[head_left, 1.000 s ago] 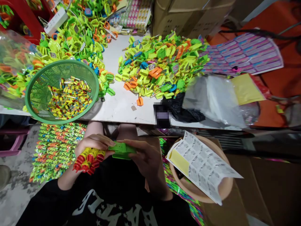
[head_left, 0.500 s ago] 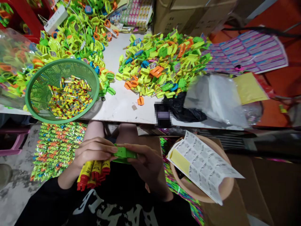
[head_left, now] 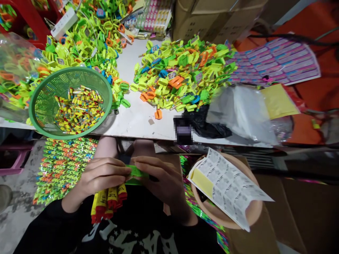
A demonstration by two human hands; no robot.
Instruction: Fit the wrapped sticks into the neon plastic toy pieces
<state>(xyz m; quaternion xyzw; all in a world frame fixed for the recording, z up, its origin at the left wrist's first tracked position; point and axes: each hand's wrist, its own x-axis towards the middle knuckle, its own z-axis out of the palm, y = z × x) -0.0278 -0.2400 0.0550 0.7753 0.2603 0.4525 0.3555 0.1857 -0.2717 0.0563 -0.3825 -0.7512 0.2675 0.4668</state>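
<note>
In my lap, my left hand [head_left: 102, 175] is closed around a bundle of yellow tubes with red ends [head_left: 108, 201], which stick out below its fingers. Its fingertips also pinch one end of a green plastic piece [head_left: 137, 173]. My right hand [head_left: 156, 180] grips the other end of that green piece, fingers curled over it. Both hands sit just below the white table's front edge [head_left: 137, 135].
A green mesh basket [head_left: 39, 102] of small yellow pieces overhangs the table edge at left. Heaps of green, yellow and orange plastic parts [head_left: 180, 74] cover the table. Plastic bags [head_left: 238, 109] lie at right. A printed sheet [head_left: 227, 187] rests on a tan bowl [head_left: 251, 215].
My left hand has turned so the yellow and red tubes swung from pointing left to pointing down. My right hand has closed further over the green piece.
</note>
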